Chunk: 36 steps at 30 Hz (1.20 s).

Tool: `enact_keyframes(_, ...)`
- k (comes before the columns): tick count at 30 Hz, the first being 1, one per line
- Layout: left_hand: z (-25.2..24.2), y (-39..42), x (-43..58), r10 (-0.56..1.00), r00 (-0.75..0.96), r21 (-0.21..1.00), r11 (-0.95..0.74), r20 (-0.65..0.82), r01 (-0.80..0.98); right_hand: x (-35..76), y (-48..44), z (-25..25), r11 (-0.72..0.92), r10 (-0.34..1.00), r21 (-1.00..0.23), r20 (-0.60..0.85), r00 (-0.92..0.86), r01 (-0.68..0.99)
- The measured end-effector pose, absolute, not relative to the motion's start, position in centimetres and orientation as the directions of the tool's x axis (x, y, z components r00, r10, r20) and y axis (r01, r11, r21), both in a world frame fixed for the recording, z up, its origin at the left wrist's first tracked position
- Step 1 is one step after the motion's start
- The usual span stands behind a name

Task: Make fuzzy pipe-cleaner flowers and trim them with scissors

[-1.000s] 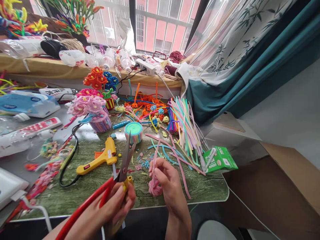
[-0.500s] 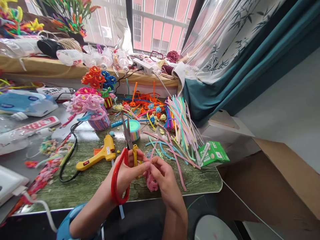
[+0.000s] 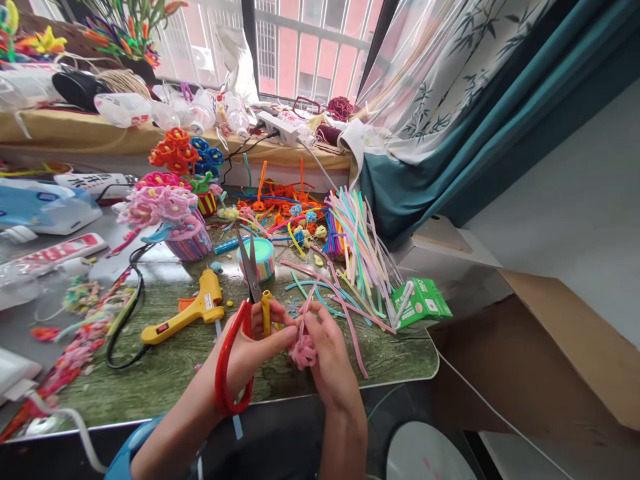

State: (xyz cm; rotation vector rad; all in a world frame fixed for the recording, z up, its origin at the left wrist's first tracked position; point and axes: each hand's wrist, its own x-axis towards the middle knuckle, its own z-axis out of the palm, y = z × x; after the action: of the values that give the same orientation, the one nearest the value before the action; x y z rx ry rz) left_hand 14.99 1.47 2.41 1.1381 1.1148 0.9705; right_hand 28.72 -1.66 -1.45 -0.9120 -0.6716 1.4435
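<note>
A pink pipe-cleaner flower [image 3: 303,351] with looped petals hangs between my two hands, its stem pointing up. My left hand [image 3: 260,340] pinches it with thumb and fingertips. Scissors [image 3: 251,277] are also hooked on that hand: the red handle loops around the thumb side, and the grey blades point up and away, slightly apart. A yellow loop [image 3: 267,313] shows by the left fingers; its full shape is hidden. From the other side, my right hand [image 3: 327,350] closes its thumb and fingers on the flower and stem. Loose pink pipe cleaners [image 3: 354,340] lie just beyond it.
A yellow glue gun [image 3: 205,303] lies left of my hands. Beyond stand a striped round pot [image 3: 260,259] and a pot of pink flowers [image 3: 185,237]. A bundle of pastel pipe cleaners [image 3: 360,243] and a green packet [image 3: 423,300] are at the right.
The pink flower has turned, so more of its looped petals show. Both hands stay closed around it. The whole view has shifted slightly.
</note>
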Motion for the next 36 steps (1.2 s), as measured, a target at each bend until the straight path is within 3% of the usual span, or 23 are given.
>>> enact_keyframes(6,0.5,1.2,14.5,0.969,0.201,0.988,0.155,-0.148,-0.022,28.7,-1.7,-1.6,-0.112,0.978,-0.826,-0.191,0.087,-0.552)
enact_keyframes(15,1.3,1.1,14.1,0.929,0.331,0.984,0.18,-0.167,-0.01,28.1,-1.4,-2.8,-0.203,0.978,-0.812,-0.196,-0.072,-0.548)
enact_keyframes(20,2.2,1.0,14.1,0.944,0.28,0.981,0.189,-0.171,-0.035,28.0,-1.2,-2.0,-0.203,0.978,-0.789,-0.192,-0.082,-0.58)
enact_keyframes(27,3.1,1.3,13.9,0.965,0.211,0.986,0.162,-0.153,-0.026,29.4,-1.9,-1.6,-0.139,0.977,-0.852,-0.036,-0.208,-0.504)
enact_keyframes(36,1.8,1.1,13.7,0.995,0.087,0.999,0.041,-0.042,0.02,29.3,-1.8,-1.5,-0.108,0.992,-0.827,-0.056,-0.111,-0.551)
